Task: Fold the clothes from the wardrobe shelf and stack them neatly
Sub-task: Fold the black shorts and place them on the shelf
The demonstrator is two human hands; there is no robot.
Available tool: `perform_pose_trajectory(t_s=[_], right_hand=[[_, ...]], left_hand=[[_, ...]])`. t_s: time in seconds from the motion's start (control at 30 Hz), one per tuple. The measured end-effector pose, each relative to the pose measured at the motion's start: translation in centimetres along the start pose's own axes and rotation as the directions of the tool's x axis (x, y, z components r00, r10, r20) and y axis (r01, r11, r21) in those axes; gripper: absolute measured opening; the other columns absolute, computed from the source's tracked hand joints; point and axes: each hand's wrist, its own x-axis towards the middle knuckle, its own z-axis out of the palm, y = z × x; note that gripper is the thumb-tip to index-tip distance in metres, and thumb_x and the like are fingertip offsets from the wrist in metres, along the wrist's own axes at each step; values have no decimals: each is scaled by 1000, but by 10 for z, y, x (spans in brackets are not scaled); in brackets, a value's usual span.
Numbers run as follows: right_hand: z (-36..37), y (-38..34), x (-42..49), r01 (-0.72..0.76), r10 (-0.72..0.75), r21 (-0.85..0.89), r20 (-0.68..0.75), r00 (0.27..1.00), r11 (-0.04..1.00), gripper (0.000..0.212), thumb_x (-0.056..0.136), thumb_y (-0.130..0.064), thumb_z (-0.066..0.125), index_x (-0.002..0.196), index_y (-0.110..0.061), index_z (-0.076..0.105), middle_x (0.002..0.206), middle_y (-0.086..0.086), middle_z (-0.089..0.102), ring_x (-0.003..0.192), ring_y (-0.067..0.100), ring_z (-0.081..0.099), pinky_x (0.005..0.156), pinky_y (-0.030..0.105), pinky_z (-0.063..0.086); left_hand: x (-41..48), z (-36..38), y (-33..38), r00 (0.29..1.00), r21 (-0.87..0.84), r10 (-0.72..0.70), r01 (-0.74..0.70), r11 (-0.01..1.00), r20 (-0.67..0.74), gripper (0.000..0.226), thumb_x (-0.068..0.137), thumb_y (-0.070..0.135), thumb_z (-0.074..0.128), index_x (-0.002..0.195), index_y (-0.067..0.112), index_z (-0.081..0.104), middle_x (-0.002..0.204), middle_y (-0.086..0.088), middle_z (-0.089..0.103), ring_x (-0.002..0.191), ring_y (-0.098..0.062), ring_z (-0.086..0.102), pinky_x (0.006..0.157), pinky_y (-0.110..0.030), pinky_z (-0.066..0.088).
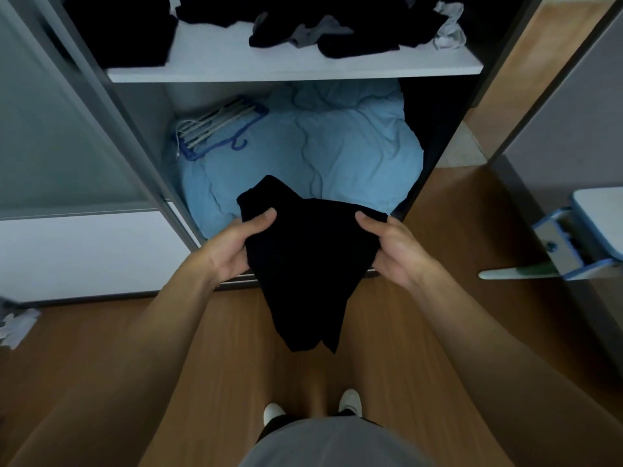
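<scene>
I hold a black garment (pixel 306 264) in front of the open wardrobe, above the wooden floor. My left hand (pixel 236 246) grips its left edge with the thumb on top. My right hand (pixel 391 247) grips its right edge the same way. The cloth hangs down between my hands to a loose point. On the white wardrobe shelf (pixel 290 67) above lie a folded black stack (pixel 131 32) at the left and a loose heap of black and grey clothes (pixel 337 28) to the right, with a crumpled white piece (pixel 448 28) at the far right.
Below the shelf a light blue duvet (pixel 320 153) fills the wardrobe bottom, with a bundle of hangers (pixel 219 126) on it. A sliding door (pixel 57 129) stands at the left. A blue and white stand (pixel 580 237) is at the right. White cloth (pixel 17 326) lies on the floor at the left.
</scene>
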Motion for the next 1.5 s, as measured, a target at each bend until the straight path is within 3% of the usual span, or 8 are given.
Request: perform_pose_trajectory(t_s=[0.13,0.27,0.47,0.63,0.8,1.03,1.33,1.5], right_hand=[[6,-11,-2,-45,47,98,-19,999,994,34,98,-19,60,127,-2,64,125,14,69,115,27,67,94,36,56],[11,-11,-9,-30,32,-220,6,999,975,34,95,-19,66,126,-3,64,120,13,71,113,27,68,92,33,57],[24,-18,-10,-37,36,-26,-29,999,999,32,97,-12,62,124,5,63,114,17,72,100,27,71,82,34,61],[31,-21,-9,-83,86,-171,8,996,982,35,100,-16,58,127,5,61,128,21,65,116,33,64,97,38,54],[20,-23,4,-115,61,-278,-196,979,954,26,100,-17,58,121,-3,66,123,14,70,113,29,67,98,41,55],[6,-5,24,-193,71,-259,-415,907,946,31,94,-14,66,122,-1,61,109,11,73,83,19,70,68,30,59],[6,7,31,-6,-73,-472,-149,986,881,39,88,5,66,124,-10,67,115,8,70,94,12,69,92,27,57],[9,13,33,50,-188,-767,-93,978,640,42,82,12,68,120,-7,68,115,10,70,108,21,66,100,32,53]], left_hand=[[7,2,0,990,146,91,-75,986,-106,33,82,21,76,114,13,72,113,-12,73,103,-25,71,77,-27,58],[13,3,7,975,184,140,-107,977,-175,17,94,22,66,106,13,75,104,-9,76,92,-22,73,72,-27,58],[7,-12,3,996,-228,42,-57,972,-73,55,91,49,58,129,10,65,124,-11,68,118,-27,64,96,-37,53],[15,-7,5,984,-8,18,-20,1000,-178,29,94,36,62,104,14,78,108,-8,75,96,-21,73,76,-29,59],[34,2,13,953,159,63,-16,987,-296,17,96,26,64,98,11,72,86,-4,77,74,-17,74,61,-25,58],[46,0,9,927,258,127,-34,966,-353,12,94,20,66,96,9,71,85,-4,78,78,-18,75,64,-24,58],[47,-15,6,794,493,329,-43,869,-512,17,83,23,79,94,12,73,91,-4,76,79,-15,74,65,-22,57],[49,-15,8,702,529,390,-23,849,-596,41,80,25,82,114,13,63,104,-1,70,88,-15,70,69,-18,55]])
